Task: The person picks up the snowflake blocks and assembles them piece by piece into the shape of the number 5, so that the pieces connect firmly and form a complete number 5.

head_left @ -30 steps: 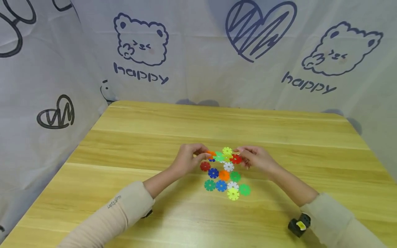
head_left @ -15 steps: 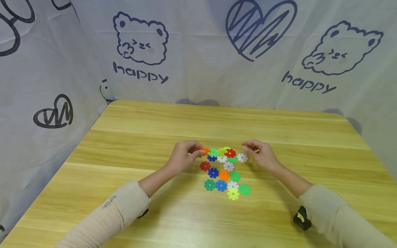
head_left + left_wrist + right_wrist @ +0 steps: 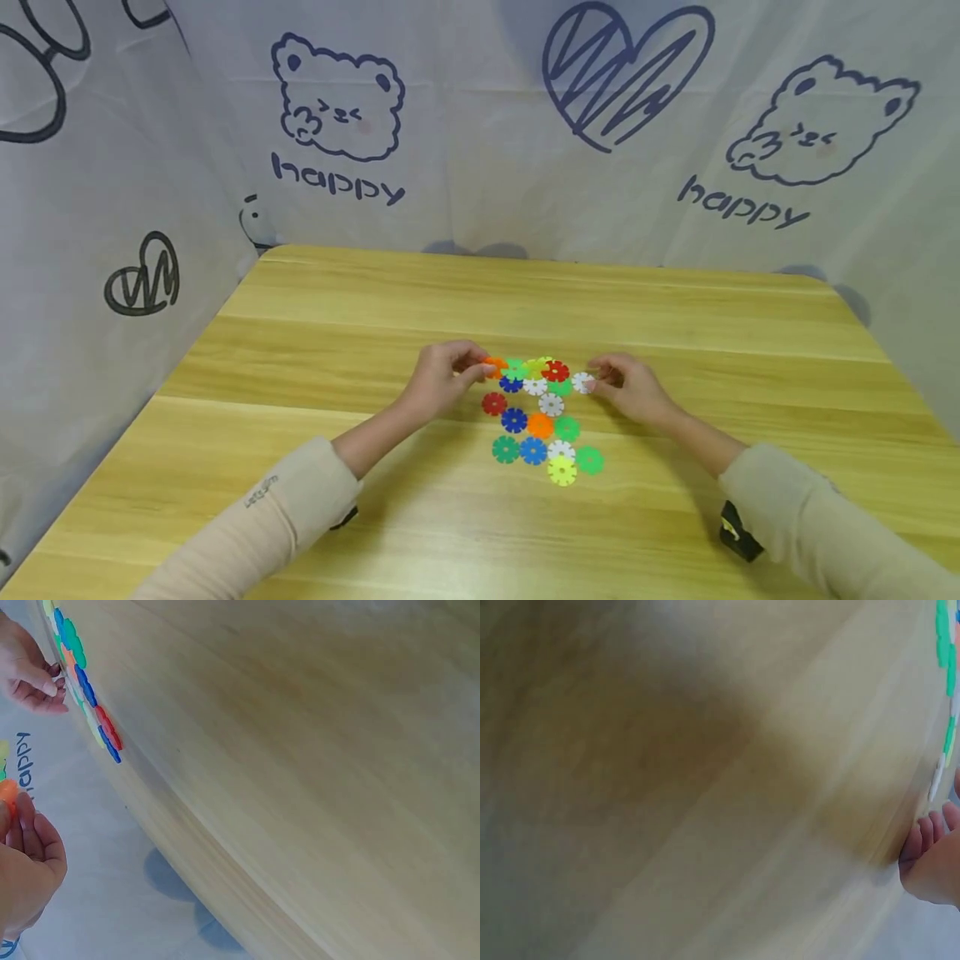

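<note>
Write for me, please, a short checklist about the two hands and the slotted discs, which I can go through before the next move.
1. Left hand grips the orange disc at the end of the raised row: ok.
2. Raised row lifted off the table: ok, the left wrist view shows its orange end away from the tabletop.
3. Right hand at the white disc nearest it: ok, its fingertips are there.
4. Firm pinch on that white disc: cannot tell.
5. Slots in the raised row fully pushed together: cannot tell, too small.
6. Right hand whole in the right wrist view: not ok, the frame edge cuts it.
</note>
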`<state>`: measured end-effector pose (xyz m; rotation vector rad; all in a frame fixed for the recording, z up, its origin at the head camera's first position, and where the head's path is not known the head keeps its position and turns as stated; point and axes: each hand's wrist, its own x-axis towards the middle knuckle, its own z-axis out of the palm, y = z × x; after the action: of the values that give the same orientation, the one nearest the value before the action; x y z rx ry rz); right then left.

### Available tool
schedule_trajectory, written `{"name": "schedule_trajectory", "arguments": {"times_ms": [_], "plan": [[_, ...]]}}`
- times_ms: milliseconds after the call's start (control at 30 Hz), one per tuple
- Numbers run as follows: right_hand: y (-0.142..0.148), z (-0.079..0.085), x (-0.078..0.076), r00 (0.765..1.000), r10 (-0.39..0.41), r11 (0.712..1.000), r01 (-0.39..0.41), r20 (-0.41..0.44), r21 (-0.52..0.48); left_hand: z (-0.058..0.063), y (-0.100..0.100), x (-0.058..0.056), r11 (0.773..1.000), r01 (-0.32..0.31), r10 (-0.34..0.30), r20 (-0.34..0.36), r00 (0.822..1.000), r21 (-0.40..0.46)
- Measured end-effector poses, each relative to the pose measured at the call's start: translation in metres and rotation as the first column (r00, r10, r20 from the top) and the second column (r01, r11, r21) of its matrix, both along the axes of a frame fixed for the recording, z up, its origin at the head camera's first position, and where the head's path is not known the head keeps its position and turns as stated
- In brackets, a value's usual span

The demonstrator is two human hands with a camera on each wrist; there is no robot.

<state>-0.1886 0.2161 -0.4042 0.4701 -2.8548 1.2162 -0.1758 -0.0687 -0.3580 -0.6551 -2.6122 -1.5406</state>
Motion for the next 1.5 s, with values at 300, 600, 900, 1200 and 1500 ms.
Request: {"name": "schedule_trajectory", "arguments": {"times_ms": [300, 600, 900, 1200, 1500], "plan": [[-0.008, -0.006, 0.001, 1.000, 0.003, 0.998, -0.003, -0.010, 0.064, -0.001, 0.001, 0.000, 1.000, 0.006, -0.006, -0.001, 1.000, 0.011], [-0.011, -0.002, 0.002, 1.000, -0.009, 0.995, 0.008, 0.011, 0.094, -0.003, 0.000, -0.001, 1.000, 0.016, -0.016, -0.009, 1.000, 0.003], [-0.008, -0.001, 0.002, 0.996, -0.039, 0.999, 0.038, 0.076, 0.010, -0.003, -0.003, 0.000, 1.000, 0.019, -0.019, 0.000, 1.000, 0.001], [-0.001, 0.007, 0.006, 0.997, -0.048, 0.999, 0.047, 0.062, 0.026, -0.002, -0.006, 0.000, 1.000, 0.007, -0.007, -0.001, 1.000, -0.008], [-0.003, 0.017, 0.016, 0.993, -0.065, 0.995, 0.073, 0.100, -0.075, -0.004, -0.006, -0.001, 1.000, 0.018, -0.018, -0.015, 1.000, -0.005]]}}
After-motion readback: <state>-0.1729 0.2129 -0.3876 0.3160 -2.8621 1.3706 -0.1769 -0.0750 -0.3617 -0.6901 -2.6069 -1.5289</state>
